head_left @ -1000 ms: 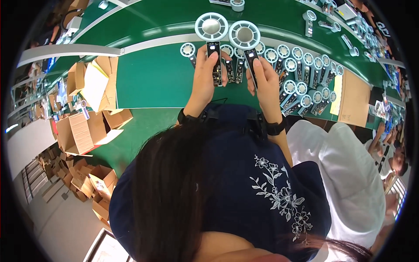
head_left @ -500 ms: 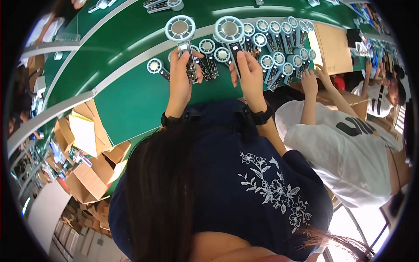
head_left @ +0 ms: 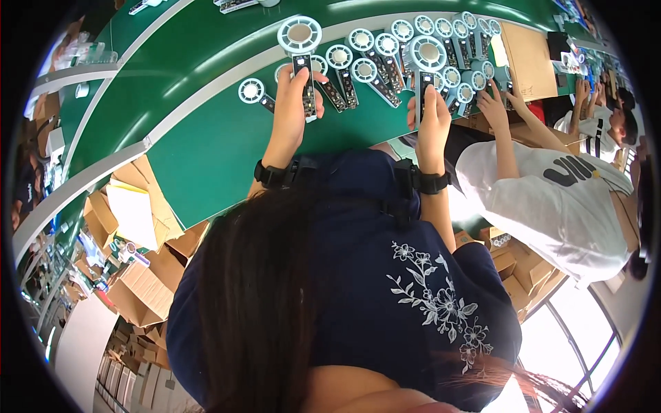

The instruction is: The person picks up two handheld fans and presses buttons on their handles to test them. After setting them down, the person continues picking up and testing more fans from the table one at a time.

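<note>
My left hand [head_left: 289, 107] is closed round the handle of a light-blue handheld fan [head_left: 300, 34], its round head pointing away from me. A dark circuit board shows along that open handle, and my thumb rests on it. Further right, my right hand [head_left: 434, 124] grips a second handheld fan [head_left: 427, 53] of the same kind, thumb on its board. Between the two hands several similar fans [head_left: 363, 70] lie on the green table [head_left: 206, 158], boards facing up. One more fan [head_left: 251, 91] lies left of my left hand.
Rows of fans [head_left: 460, 29] spread to the right, where a co-worker's hands [head_left: 494, 107] reach among them. Beyond them lies a brown cardboard sheet [head_left: 529, 62]. Open cardboard boxes [head_left: 144, 289] stand at my left, below the table edge. A grey rail [head_left: 186, 110] crosses the table.
My right hand has moved right with its fan, away from the left hand. My left hand and its fan have shifted slightly right. The co-worker has also shifted.
</note>
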Demonstrator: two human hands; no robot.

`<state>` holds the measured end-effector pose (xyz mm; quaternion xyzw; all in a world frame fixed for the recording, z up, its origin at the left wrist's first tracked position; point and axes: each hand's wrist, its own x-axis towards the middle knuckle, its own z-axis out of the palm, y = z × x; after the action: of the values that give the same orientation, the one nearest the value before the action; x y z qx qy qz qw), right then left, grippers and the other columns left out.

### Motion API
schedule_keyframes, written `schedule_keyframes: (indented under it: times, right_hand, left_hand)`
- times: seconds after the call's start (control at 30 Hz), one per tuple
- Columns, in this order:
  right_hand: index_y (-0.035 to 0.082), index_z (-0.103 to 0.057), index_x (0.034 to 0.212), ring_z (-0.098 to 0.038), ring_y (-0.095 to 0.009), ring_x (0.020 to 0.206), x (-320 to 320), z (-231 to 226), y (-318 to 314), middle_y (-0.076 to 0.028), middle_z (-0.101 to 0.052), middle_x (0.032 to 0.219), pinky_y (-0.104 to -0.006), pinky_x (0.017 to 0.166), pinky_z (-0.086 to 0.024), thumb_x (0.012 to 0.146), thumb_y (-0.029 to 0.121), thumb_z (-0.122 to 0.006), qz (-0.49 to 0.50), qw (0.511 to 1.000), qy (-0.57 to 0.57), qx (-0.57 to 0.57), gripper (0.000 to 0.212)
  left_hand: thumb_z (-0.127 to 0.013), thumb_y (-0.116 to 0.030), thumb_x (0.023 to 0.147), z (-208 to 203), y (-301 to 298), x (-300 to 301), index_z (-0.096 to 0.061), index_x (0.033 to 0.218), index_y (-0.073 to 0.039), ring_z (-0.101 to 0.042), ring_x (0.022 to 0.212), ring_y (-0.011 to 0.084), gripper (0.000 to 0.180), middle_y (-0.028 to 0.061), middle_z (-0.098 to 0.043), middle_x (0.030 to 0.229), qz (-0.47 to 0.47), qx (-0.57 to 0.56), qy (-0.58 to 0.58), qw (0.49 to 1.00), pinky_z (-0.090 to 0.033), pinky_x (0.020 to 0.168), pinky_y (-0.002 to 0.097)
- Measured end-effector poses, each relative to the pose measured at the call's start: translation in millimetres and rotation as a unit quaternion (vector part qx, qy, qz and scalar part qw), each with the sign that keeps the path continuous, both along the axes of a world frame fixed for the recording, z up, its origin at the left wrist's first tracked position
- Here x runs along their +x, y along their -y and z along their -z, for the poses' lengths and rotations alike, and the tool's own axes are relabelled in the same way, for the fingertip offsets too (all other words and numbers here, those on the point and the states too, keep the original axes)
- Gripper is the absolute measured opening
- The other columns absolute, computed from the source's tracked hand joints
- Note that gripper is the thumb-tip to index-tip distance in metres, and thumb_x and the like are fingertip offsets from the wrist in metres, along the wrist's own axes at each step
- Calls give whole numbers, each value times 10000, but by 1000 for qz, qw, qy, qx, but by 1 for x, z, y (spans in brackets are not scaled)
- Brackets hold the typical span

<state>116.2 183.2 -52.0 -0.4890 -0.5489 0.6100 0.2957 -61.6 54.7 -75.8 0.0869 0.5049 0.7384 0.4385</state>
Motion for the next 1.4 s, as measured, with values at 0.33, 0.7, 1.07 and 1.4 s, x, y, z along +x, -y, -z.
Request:
schedule_keyframes:
  times: [0.33,0.7,1.07,1.4]
  right_hand:
    - [27,-533,757,-438,-60,432,22,5,-5,-10,-511,572,-204,401,-315,966,321,-439,4,1000,7,18,372]
    - [29,-542,824,-451,-58,443,71,29,-72,-11,-538,634,-204,393,-318,912,248,-549,51,990,-64,-117,236]
    - [-19,-559,997,-516,-70,516,190,87,-186,-53,-609,695,-200,452,-388,821,191,-662,139,979,113,-99,294]
    - [-13,-559,1145,-540,-92,740,250,137,-237,-36,-609,884,-237,619,-430,884,223,-593,101,977,179,-51,353]
  left_hand:
    - [-386,-241,965,17,3,40,-377,1138,-14,-478,526,102,285,102,-576,917,74,-24,37,996,-409,449,258]
    - [-461,-274,942,10,-79,60,-395,1089,3,-506,541,107,320,103,-582,883,198,-74,-23,977,-424,458,251]
    - [-574,-325,854,49,-269,194,-435,1046,26,-575,520,151,424,76,-565,623,417,-137,-108,892,-454,457,286]
    - [-555,-355,877,92,-340,314,-360,977,71,-634,644,320,480,232,-600,763,248,-214,-202,923,-482,518,384]
